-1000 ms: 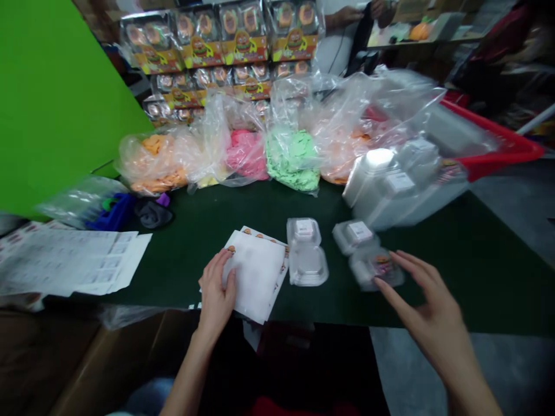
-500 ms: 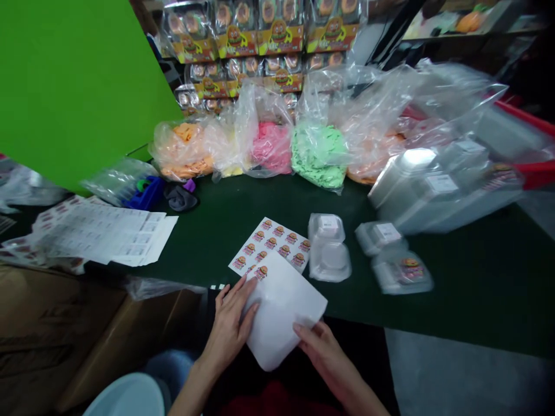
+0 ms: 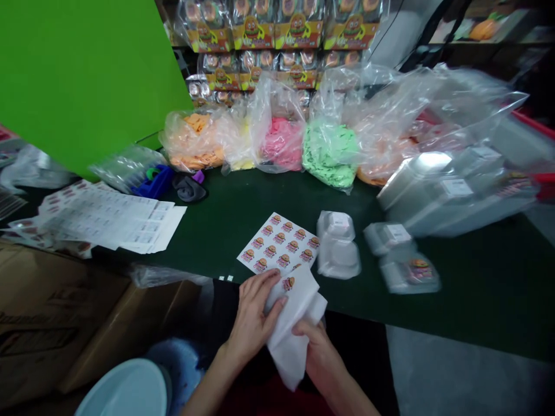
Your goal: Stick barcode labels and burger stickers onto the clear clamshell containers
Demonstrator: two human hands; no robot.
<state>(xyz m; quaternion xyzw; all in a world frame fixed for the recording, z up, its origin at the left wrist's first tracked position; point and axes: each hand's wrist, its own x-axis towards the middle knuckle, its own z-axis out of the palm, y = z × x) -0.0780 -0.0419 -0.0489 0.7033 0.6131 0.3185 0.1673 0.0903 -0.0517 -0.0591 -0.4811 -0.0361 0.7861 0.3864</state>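
Observation:
Between both hands, over the table's front edge, is a creased white sticker backing sheet (image 3: 291, 341) with one burger sticker (image 3: 288, 283) on its upper part. My left hand (image 3: 255, 309) grips the sheet's left side, thumb on top. My right hand (image 3: 318, 346) pinches and bunches its lower right side. Just beyond lies a full sheet of burger stickers (image 3: 280, 242), its near corner covered by the held sheet. To its right stands a clear hinged plastic box (image 3: 339, 245) with a small white label. Farther right, another clear box (image 3: 410, 266) bears a burger sticker.
Label sheets (image 3: 125, 222) lie at the left beside a blue tape dispenser (image 3: 154, 182). Bags of coloured pieces, including a green one (image 3: 332, 153), line the back. Stacked clear boxes (image 3: 437, 196) stand at right. A pale blue tub (image 3: 125, 390) is below left.
The held sheet has gone from nearly flat to folded and crumpled on its right side. My left hand has shifted right in view. The whole scene has also slid slightly right.

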